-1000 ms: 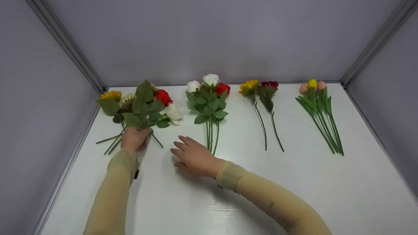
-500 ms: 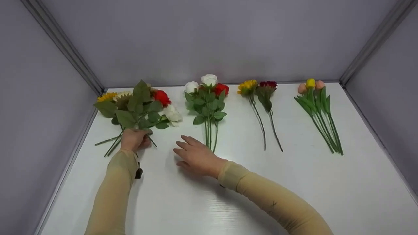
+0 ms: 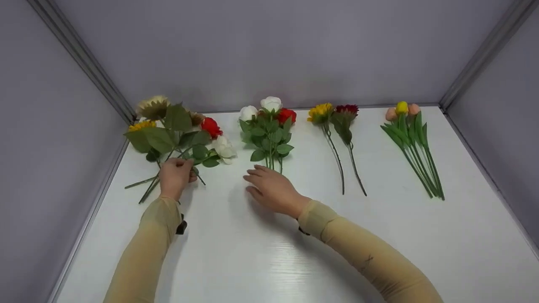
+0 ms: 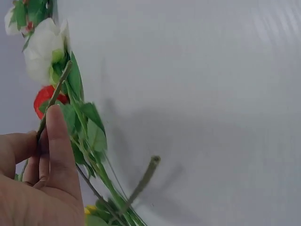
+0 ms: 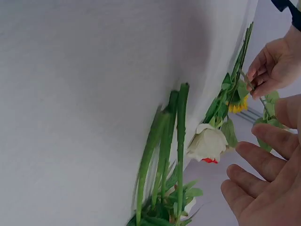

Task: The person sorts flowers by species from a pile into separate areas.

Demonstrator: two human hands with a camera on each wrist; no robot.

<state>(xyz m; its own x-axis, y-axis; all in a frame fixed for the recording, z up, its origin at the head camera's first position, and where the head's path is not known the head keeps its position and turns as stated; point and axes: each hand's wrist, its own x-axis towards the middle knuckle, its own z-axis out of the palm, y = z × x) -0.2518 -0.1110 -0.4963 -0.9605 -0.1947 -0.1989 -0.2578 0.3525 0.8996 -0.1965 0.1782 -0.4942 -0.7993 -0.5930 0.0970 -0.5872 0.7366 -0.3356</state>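
Observation:
My left hand [image 3: 174, 174] pinches the stem [image 4: 59, 87] of a cream flower between thumb and fingers. Its pale head [image 3: 152, 107] and broad leaves are raised over the left pile. Under and around it lie a yellow sunflower [image 3: 142, 125], a red rose [image 3: 211, 127] and a white rose [image 3: 224, 148], with crossing stems. My right hand [image 3: 276, 189], fingers spread and holding nothing, hovers by the lower stems [image 5: 171, 127] of the middle rose bunch [image 3: 269, 130], partly hiding them in the head view.
A yellow flower [image 3: 321, 112] and a dark red flower [image 3: 346, 115] lie right of the middle bunch. Farther right is a bunch of tulips [image 3: 414, 143]. Grey walls [image 3: 278, 50] enclose the white table [image 3: 236, 261] at the back and sides.
The left hand has lifted the cream flower up and back from the pile, its head rising toward the back wall. The right hand has shifted right, over the rose stems.

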